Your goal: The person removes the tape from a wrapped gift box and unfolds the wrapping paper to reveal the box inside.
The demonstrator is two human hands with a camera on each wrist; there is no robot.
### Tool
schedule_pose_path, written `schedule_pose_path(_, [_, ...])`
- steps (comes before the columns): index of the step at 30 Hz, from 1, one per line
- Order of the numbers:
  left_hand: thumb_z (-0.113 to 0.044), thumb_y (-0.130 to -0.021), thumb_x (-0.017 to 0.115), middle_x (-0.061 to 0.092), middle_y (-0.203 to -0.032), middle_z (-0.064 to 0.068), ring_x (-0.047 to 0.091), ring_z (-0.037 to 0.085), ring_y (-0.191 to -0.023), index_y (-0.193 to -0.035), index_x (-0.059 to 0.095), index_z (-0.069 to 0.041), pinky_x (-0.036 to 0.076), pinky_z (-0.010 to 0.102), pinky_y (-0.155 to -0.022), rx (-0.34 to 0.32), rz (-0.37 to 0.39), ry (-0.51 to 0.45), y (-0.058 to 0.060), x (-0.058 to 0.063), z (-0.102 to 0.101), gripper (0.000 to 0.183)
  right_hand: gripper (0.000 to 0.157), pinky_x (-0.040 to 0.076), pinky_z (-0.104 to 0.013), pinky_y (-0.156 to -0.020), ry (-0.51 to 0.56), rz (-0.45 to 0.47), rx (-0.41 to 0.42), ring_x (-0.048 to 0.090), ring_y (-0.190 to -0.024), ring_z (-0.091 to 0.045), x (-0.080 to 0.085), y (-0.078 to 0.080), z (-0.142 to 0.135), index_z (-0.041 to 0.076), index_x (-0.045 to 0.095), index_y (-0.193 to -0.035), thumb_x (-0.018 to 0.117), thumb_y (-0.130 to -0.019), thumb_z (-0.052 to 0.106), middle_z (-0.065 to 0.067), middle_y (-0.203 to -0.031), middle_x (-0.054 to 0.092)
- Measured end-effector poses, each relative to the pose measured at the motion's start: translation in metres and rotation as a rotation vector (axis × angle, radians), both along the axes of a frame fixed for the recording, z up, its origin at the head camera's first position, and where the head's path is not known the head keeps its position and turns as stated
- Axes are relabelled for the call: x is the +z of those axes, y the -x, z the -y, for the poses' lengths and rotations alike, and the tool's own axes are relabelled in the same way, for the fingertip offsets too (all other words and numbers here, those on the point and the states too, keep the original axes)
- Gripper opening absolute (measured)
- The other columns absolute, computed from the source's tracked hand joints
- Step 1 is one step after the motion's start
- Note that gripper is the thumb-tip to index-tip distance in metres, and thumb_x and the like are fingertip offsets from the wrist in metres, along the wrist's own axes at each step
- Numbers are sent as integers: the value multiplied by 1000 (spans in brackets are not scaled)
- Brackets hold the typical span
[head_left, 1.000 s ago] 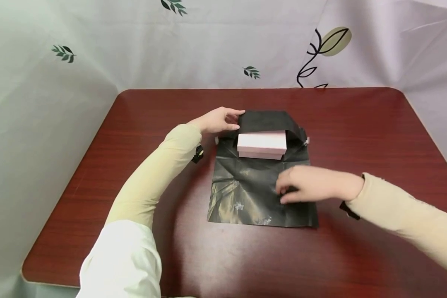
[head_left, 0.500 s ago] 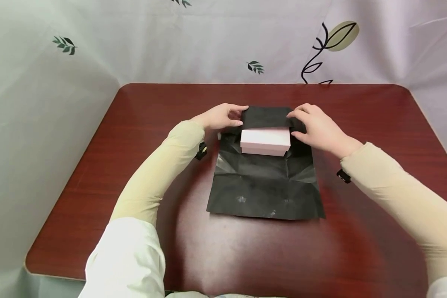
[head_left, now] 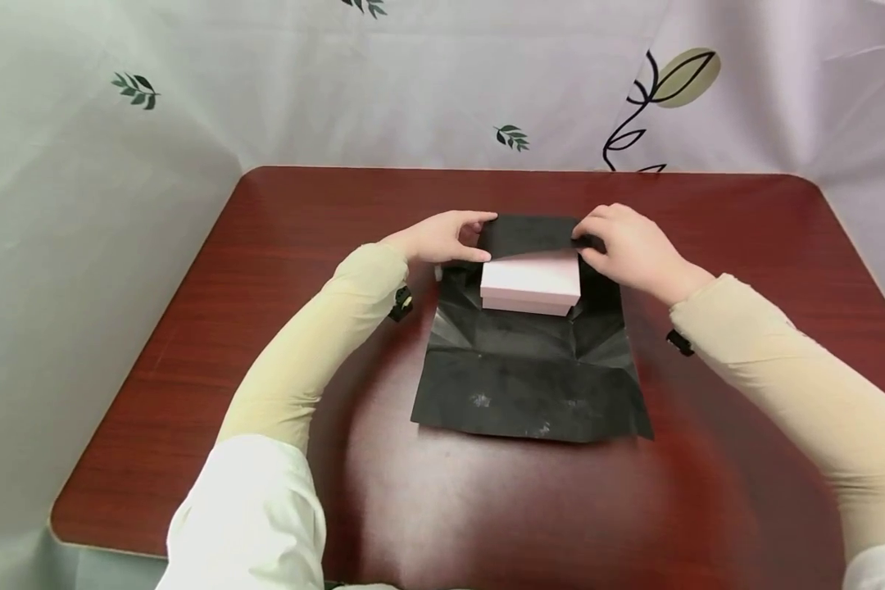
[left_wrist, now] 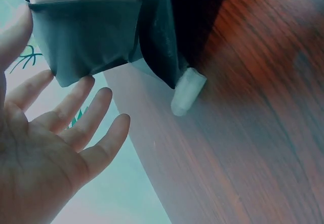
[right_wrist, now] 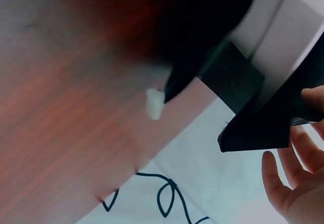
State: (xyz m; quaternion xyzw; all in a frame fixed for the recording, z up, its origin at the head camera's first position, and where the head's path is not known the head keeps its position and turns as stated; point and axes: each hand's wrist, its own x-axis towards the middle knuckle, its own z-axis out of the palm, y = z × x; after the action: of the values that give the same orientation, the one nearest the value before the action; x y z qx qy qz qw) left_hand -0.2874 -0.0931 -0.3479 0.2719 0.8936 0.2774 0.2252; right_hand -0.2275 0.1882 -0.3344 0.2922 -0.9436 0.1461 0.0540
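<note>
A pink lidded box sits on a creased sheet of black wrapping paper. The sheet's far end is folded up over the box's back part. My left hand is at the fold's left side, thumb and fingertips touching it; its fingers are spread and nearly straight in the left wrist view. At the right side, my right hand pinches the folded paper, with the thumb on top and the fingers behind in the right wrist view. The box's back part is hidden under the fold.
The paper lies on a reddish-brown table. Small white pieces stick out at the paper's sides, one on the left and one on the right. A pale cloth with leaf prints hangs behind the table.
My right hand has moved from above the paper's near part to the fold's right side and grips it there. The left hand stays at the left side, its thumb slightly nearer the box.
</note>
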Motion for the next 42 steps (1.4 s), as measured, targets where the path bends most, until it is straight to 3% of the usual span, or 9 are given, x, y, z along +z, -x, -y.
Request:
schedule_pose_path(4, [-31,-86,71,33,-150,13,35,22,-136,-152,20,-11,31,34,-110,0,-25,-18,0,0,0,86,16,43,-50,-83,60,-22,-35,55,-94,-35,8,6,0,-3,67,-100,59,-87,2,-20,-101,63])
schedule_pose_path(8, [-34,-85,70,25,-154,11,29,22,-140,-153,14,-14,26,34,-113,20,-68,-11,-1,-3,1,90,18,44,-48,-82,166,20,-125,58,-91,-34,12,15,-2,-2,68,-100,55,-89,5,-20,-101,65])
schedule_pose_path(14, [-30,-89,65,34,-146,15,34,24,-136,-152,21,-12,31,36,-110,92,-127,-83,-3,-2,1,79,22,42,-35,-71,297,75,-293,59,-84,-30,14,28,-9,1,69,-104,54,-92,13,-20,-101,67])
schedule_pose_path(19, [-17,-93,60,43,-140,13,47,25,-123,-146,34,-10,42,35,-96,218,-171,-169,-3,2,1,59,26,38,-33,-71,342,84,-372,55,-89,-30,19,39,-12,-1,67,-105,55,-94,18,-23,-104,65])
schedule_pose_path(24, [-16,-94,58,59,-124,9,54,21,-93,-129,55,-10,43,32,-81,364,-251,-248,0,1,0,35,27,38,-31,-74,365,79,-407,55,-93,-29,20,49,-11,-2,67,-106,55,-95,20,-22,-106,64])
schedule_pose_path(28, [-17,-95,58,63,-118,9,55,20,-82,-122,60,-8,44,29,-74,446,-298,-264,4,2,-3,29,27,38,-25,-73,410,57,-441,53,-84,-16,18,55,-9,-1,66,-106,56,-94,22,-20,-105,64])
schedule_pose_path(32, [-17,-95,57,64,-115,11,57,18,-79,-120,61,-6,45,26,-73,493,-312,-258,10,5,-8,28,40,40,-23,-79,521,105,-490,48,-85,-6,10,55,-9,4,55,-122,61,-91,28,-14,-112,57])
schedule_pose_path(37, [-18,-95,57,62,-99,11,54,19,-79,-109,61,-5,43,25,-71,542,-301,-291,13,7,-13,19,70,41,-32,-91,642,206,-552,47,-107,-17,-2,45,-11,8,30,-143,62,-88,39,-11,-126,43])
schedule_pose_path(42, [-13,-94,58,60,-112,14,59,22,-98,-120,58,-2,48,27,-84,617,-228,-420,15,5,-12,28,63,38,-32,-86,657,308,-609,44,-102,-20,-16,35,-16,7,33,-124,61,-86,48,-3,-110,40])
